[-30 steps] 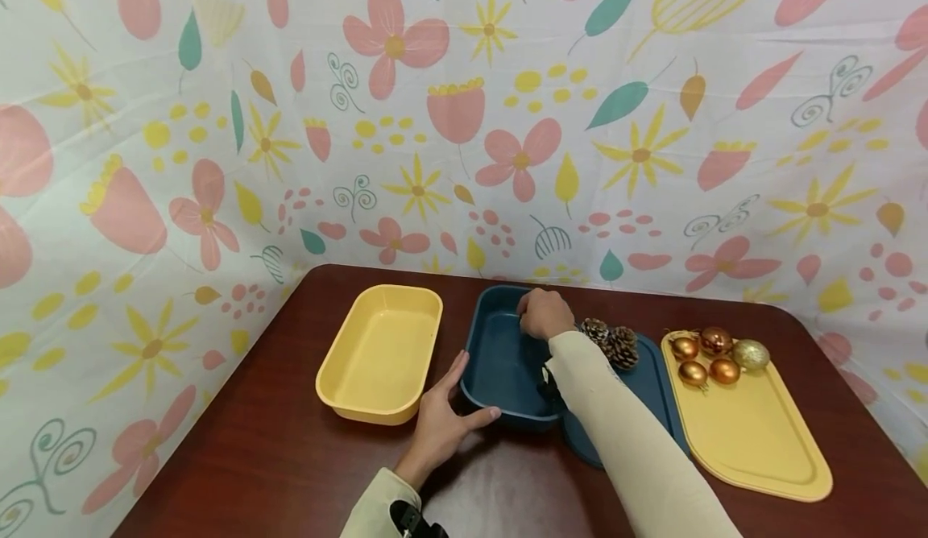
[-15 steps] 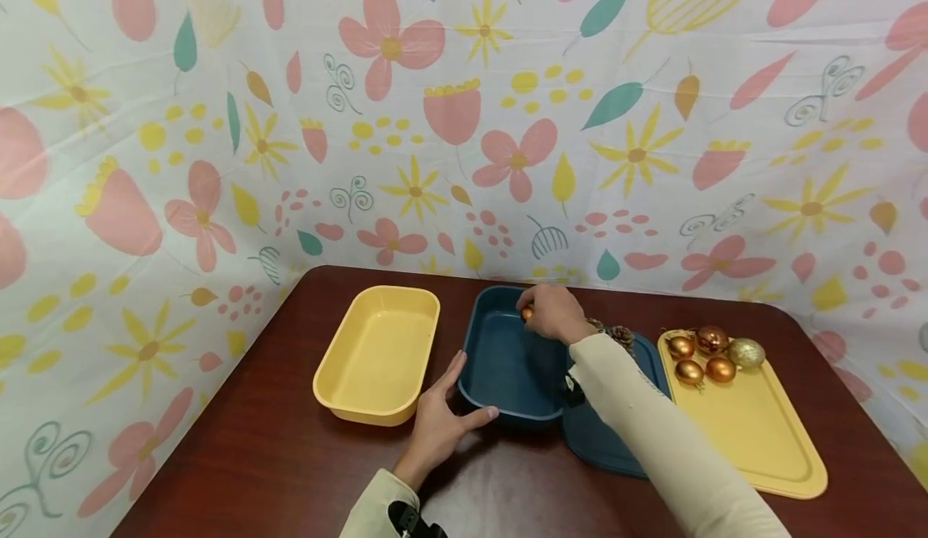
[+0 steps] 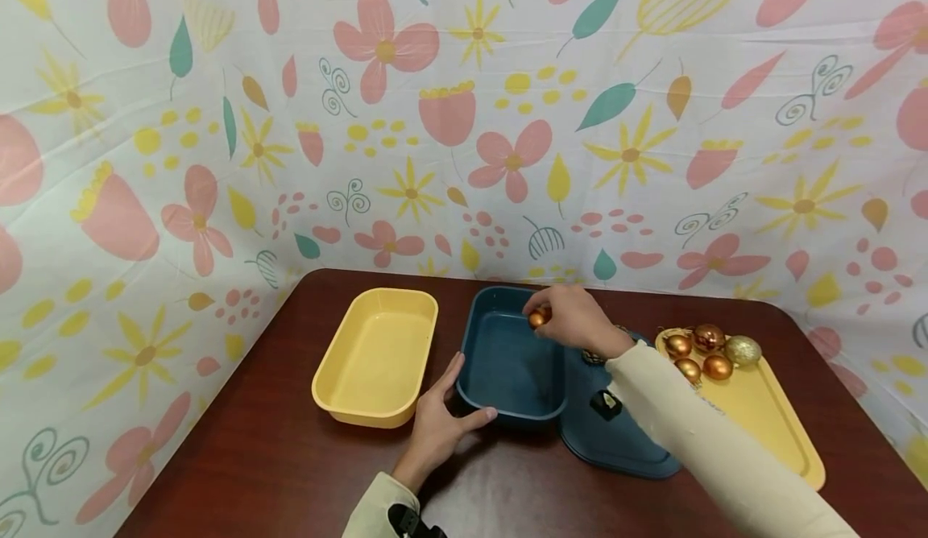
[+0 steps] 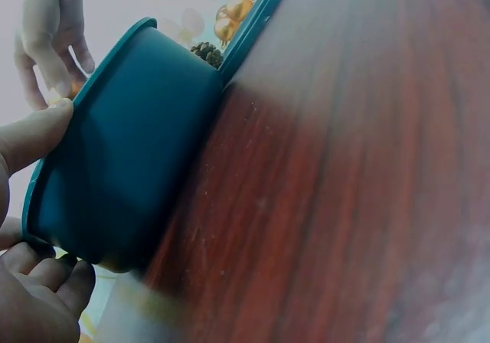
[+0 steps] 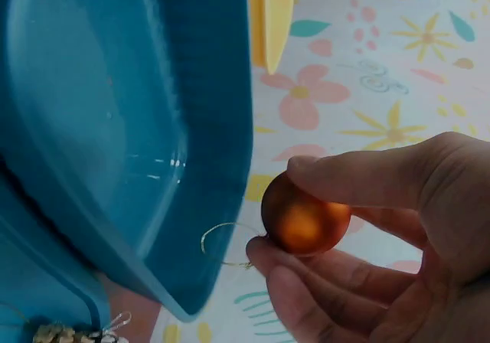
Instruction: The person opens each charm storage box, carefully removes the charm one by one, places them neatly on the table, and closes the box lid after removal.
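Note:
My right hand (image 3: 576, 316) pinches a copper-coloured Christmas bauble (image 3: 539, 318) over the far right part of a dark blue tub (image 3: 511, 373). A thin gold loop hangs from the bauble (image 5: 306, 217) in the right wrist view. The blue tub's inside shows bare. At its near left corner my left hand (image 3: 442, 429) grips the tub, thumb (image 4: 42, 132) at the rim and fingers along the side. Pine cones (image 3: 593, 357) lie right of the tub on a blue lid (image 3: 616, 445), mostly hidden behind my right wrist.
A yellow tub (image 3: 373, 365) stands left of the blue one. At the right, a yellow lid (image 3: 772, 425) bears several copper baubles (image 3: 708, 338) and a glittery gold one (image 3: 743, 351). A flower-print cloth (image 3: 464, 119) hangs behind the brown table (image 3: 239, 441).
My right hand has come up from inside the blue tub and shifted a little right, bringing the bauble into view. My left hand has stayed at the tub's corner.

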Demonstrator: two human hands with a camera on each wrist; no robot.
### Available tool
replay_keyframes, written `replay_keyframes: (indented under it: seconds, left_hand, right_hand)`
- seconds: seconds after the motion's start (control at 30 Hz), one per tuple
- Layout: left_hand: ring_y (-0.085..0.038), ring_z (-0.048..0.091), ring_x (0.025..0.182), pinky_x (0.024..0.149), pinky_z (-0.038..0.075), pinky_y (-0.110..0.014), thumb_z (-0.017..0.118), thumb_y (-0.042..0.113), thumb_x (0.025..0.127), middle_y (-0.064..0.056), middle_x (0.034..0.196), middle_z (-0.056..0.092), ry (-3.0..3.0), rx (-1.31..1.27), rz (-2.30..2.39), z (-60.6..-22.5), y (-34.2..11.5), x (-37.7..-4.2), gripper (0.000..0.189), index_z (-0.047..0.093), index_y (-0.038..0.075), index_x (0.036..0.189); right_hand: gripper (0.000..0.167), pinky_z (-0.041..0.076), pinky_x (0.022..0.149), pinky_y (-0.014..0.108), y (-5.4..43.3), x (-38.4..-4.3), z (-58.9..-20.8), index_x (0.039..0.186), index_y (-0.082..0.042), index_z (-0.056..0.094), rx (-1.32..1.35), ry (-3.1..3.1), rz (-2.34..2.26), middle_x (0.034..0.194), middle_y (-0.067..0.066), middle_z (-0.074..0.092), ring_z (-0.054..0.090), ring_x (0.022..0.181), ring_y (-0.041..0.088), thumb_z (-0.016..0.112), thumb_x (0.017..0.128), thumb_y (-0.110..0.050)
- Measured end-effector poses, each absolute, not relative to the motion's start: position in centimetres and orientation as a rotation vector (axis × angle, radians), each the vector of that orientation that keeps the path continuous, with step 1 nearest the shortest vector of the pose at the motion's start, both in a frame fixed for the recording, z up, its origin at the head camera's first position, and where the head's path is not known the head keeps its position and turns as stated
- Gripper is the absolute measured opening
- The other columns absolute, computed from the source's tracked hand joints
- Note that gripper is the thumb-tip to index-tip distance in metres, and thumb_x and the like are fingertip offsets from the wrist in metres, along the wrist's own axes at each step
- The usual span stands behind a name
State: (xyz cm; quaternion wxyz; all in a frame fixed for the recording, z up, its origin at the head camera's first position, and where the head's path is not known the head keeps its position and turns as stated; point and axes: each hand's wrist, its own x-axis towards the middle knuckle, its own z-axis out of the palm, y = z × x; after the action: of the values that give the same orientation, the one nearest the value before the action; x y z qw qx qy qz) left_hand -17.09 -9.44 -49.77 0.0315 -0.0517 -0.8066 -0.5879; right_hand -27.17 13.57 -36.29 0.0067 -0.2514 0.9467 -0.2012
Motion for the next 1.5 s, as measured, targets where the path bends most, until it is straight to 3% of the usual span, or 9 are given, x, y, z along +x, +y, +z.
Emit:
replay_keyframes:
  seconds: [0.27,0.5,0.8,0.93,1.2,1.5]
  left_hand:
    - [-0.029,0.041,0.148,0.115,0.040,-0.051,0.087,0.031,0.079,-0.005,0.165,0.033,-2.475,-0.165,-1.812,-49.7,-9.4,-17.0,0.094,0.037,0.014,0.157]
    - [-0.028,0.042,0.147,0.115,0.040,-0.050,0.087,0.036,0.078,-0.002,0.164,0.033,-2.476,-0.170,-1.804,-49.7,-9.4,-16.8,0.096,0.037,0.016,0.157]
    - [-0.027,0.040,0.148,0.116,0.040,-0.050,0.087,0.036,0.078,-0.003,0.164,0.034,-2.470,-0.178,-1.803,-49.7,-9.5,-16.7,0.096,0.038,0.014,0.157]
    - [-0.027,0.039,0.149,0.116,0.039,-0.050,0.087,0.035,0.078,-0.002,0.164,0.034,-2.476,-0.174,-1.804,-49.7,-9.4,-16.8,0.095,0.037,0.014,0.157]
    - [-0.027,0.037,0.150,0.117,0.038,-0.051,0.086,0.032,0.079,-0.003,0.164,0.033,-2.477,-0.169,-1.802,-49.8,-9.4,-16.9,0.094,0.037,0.014,0.157]
    - [-0.027,0.036,0.151,0.117,0.038,-0.051,0.086,0.029,0.080,-0.003,0.165,0.033,-2.487,-0.168,-1.799,-49.8,-9.4,-16.9,0.092,0.037,0.014,0.157]
  right_hand:
    - [0.026,0.050,0.066,0.029,16.9,-26.3,-35.6,0.111,-0.014,0.078,-0.879,2.927,-0.712,0.102,0.008,0.074,0.061,0.080,0.015,0.078,0.085,-0.010]
    - [0.026,0.048,0.067,0.030,19.9,-25.6,-34.3,0.111,-0.014,0.078,-0.811,2.928,-0.706,0.096,0.005,0.073,0.059,0.077,0.014,0.080,0.084,-0.014]
    - [0.031,0.050,0.061,0.024,22.9,-24.8,-33.9,0.116,-0.025,0.075,-0.919,2.773,-0.829,0.107,-0.002,0.074,0.058,0.071,0.008,0.078,0.087,-0.013]
    - [0.033,0.054,0.065,0.024,24.2,-24.0,-34.1,0.116,-0.029,0.074,-0.970,2.756,-0.892,0.112,-0.005,0.073,0.062,0.075,0.006,0.079,0.086,-0.015]
    - [0.032,0.054,0.064,0.023,26.6,-22.9,-34.4,0.116,-0.028,0.073,-1.103,2.852,-0.915,0.109,-0.004,0.073,0.063,0.078,0.001,0.079,0.087,-0.015]
    - [0.036,0.052,0.061,0.022,30.6,-22.7,-36.0,0.118,-0.022,0.074,-0.930,3.023,-0.898,0.102,-0.003,0.073,0.060,0.076,-0.003,0.081,0.084,-0.013]
